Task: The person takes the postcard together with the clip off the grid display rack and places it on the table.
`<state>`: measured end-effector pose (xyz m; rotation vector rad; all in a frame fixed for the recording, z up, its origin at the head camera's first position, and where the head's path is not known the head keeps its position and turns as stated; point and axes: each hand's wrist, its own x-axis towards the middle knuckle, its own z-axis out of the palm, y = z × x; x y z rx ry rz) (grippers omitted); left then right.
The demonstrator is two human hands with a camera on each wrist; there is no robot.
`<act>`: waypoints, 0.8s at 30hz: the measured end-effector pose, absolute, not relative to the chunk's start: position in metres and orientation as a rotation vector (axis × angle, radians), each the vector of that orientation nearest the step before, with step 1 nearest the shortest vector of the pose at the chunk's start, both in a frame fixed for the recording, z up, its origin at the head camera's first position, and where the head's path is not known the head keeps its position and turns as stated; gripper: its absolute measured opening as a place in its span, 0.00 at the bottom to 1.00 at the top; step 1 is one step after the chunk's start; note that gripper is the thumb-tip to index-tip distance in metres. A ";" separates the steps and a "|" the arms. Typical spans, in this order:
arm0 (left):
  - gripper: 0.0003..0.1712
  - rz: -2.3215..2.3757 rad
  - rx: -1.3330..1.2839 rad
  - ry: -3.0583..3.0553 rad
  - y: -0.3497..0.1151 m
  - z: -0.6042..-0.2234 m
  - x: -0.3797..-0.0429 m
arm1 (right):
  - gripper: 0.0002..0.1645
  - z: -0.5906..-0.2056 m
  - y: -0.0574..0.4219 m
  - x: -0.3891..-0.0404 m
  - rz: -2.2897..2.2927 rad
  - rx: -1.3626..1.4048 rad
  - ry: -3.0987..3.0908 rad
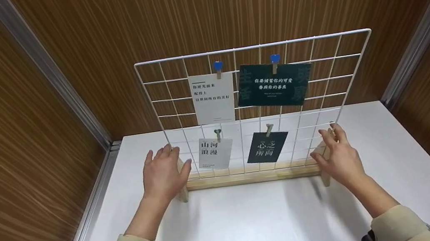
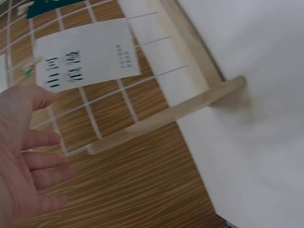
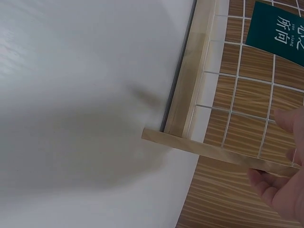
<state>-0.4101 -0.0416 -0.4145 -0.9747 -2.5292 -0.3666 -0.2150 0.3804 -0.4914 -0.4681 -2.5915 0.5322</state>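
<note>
A white wire grid (image 1: 251, 46) stands upright in a wooden stand (image 1: 252, 178). Blue heart-topped clothespins (image 1: 218, 66) hold a larger white card (image 1: 215, 110) and a tilted dark green card (image 1: 271, 99) on its upper part. Below, a small white card (image 1: 214, 162) hangs from a green-topped clothespin (image 1: 217, 132), and a small dark green card (image 1: 266, 147) from a pale-topped clothespin (image 1: 269, 128). My left hand (image 1: 163, 174), fingers extended, is beside the stand's left post (image 2: 142, 127). On the other side, my right hand (image 1: 341, 157) grips the right post (image 3: 223, 154) near its top.
The stand rests on a white tabletop (image 1: 238, 226). Wood-grain panels (image 1: 200, 13) rise behind and at both sides, with metal strips (image 1: 52, 67) at the corners.
</note>
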 end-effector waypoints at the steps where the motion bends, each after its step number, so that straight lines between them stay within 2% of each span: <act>1: 0.26 -0.406 -0.985 -2.469 -0.040 -0.409 -0.408 | 0.43 -0.492 0.380 -0.214 0.525 -0.461 -2.586; 4: 0.20 -0.541 -1.025 -2.304 -0.035 -0.392 -0.404 | 0.42 -0.492 0.380 -0.213 0.510 -0.440 -2.576; 9: 0.17 -0.822 -1.078 -2.183 -0.023 -0.363 -0.401 | 0.41 -0.488 0.381 -0.212 0.522 -0.445 -2.592; 16: 0.18 -1.236 -1.067 -2.177 -0.007 -0.336 -0.407 | 0.39 -0.474 0.387 -0.209 0.603 -0.464 -2.670; 24: 0.22 -1.517 -0.999 -2.281 0.000 -0.330 -0.416 | 0.37 -0.449 0.385 -0.204 0.639 -0.500 -2.708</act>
